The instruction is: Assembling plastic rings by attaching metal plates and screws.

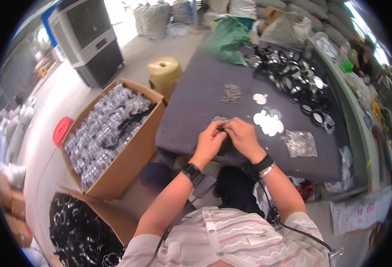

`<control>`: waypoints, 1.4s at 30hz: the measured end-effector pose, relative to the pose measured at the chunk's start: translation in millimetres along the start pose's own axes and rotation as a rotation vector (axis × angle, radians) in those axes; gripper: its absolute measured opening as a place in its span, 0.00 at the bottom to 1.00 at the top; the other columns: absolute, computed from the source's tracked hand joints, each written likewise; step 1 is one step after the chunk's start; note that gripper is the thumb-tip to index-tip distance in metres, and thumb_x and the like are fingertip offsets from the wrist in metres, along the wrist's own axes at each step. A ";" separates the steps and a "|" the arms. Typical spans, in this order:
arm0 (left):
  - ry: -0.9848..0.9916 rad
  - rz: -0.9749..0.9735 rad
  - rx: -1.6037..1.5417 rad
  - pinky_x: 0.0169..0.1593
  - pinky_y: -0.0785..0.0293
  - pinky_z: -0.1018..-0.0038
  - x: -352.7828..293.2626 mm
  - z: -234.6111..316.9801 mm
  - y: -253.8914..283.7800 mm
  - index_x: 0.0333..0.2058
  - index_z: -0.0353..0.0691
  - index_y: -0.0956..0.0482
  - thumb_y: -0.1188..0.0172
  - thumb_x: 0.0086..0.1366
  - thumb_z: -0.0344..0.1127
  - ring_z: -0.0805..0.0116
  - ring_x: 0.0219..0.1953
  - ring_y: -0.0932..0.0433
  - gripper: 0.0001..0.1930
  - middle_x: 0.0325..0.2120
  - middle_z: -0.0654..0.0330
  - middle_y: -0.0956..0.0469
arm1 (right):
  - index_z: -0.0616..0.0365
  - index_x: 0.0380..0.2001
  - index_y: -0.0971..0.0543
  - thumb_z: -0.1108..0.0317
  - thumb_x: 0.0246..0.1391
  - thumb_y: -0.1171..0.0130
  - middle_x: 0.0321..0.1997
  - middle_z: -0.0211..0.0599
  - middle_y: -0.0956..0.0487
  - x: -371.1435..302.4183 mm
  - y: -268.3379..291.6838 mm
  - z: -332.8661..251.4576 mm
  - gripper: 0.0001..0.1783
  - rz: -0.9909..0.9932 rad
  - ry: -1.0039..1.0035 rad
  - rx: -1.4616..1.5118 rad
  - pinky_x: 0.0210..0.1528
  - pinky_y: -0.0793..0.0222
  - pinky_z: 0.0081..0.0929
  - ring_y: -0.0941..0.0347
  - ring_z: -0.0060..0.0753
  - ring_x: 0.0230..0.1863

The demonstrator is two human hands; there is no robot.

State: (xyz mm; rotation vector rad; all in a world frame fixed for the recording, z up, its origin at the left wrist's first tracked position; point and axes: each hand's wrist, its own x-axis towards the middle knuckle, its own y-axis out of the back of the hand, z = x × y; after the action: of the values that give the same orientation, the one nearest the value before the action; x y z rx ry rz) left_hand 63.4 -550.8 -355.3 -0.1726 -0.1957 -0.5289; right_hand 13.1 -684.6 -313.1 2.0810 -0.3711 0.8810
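At the near edge of the dark cloth-covered table [191, 98], my left hand [210, 141] and my right hand [244, 137] meet, fingers closed together around a small dark piece [222, 128]. My fingers cover most of it, so its kind does not show. Just beyond my fingertips lies a grey round piece [220, 119]. To the right of my right hand are several shiny round discs [269, 123], with a single disc [260, 98] farther back. A small heap of metal screws or pins [231, 94] lies beyond my hands.
A clear bag of small metal parts [301, 143] and a pile of black-rimmed round parts [294, 80] lie on the table's right. At left stand a carton of clear-wrapped parts [109, 129], a carton of black parts [78, 227], a yellow roll [165, 71] and an air cooler [87, 40].
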 end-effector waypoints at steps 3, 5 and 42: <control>0.087 0.043 0.070 0.30 0.33 0.81 2.6 5.2 5.3 0.42 0.37 0.24 0.45 0.60 0.27 0.84 0.24 0.33 0.11 0.20 0.69 0.27 | 0.58 0.27 0.28 0.75 0.47 0.42 0.28 0.38 0.27 2.2 -3.5 4.8 0.05 -0.038 0.008 -0.018 0.31 0.30 0.36 0.27 0.45 0.30; 0.040 0.051 0.085 0.24 0.38 0.82 8.3 0.6 0.0 0.43 0.37 0.24 0.47 0.61 0.27 0.85 0.19 0.36 0.11 0.18 0.71 0.31 | 0.59 0.29 0.26 0.77 0.46 0.42 0.31 0.39 0.25 1.2 0.2 5.9 0.05 -0.070 -0.023 -0.029 0.32 0.30 0.35 0.26 0.45 0.32; 0.060 -0.116 0.161 0.30 0.29 0.79 16.0 -12.4 9.1 0.51 0.43 0.34 0.50 0.67 0.32 0.74 0.30 0.26 0.14 0.32 0.60 0.26 | 0.63 0.58 0.38 0.80 0.42 0.49 0.24 0.52 0.25 102.9 -9.9 -129.0 0.34 -0.476 0.216 0.210 0.34 0.33 0.47 0.26 0.57 0.30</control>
State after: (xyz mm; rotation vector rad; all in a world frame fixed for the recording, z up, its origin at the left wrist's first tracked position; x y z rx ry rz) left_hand 83.4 -553.4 -364.7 0.0115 -0.1899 -0.6302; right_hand 32.5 -572.4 -193.4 2.1039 0.3347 0.8650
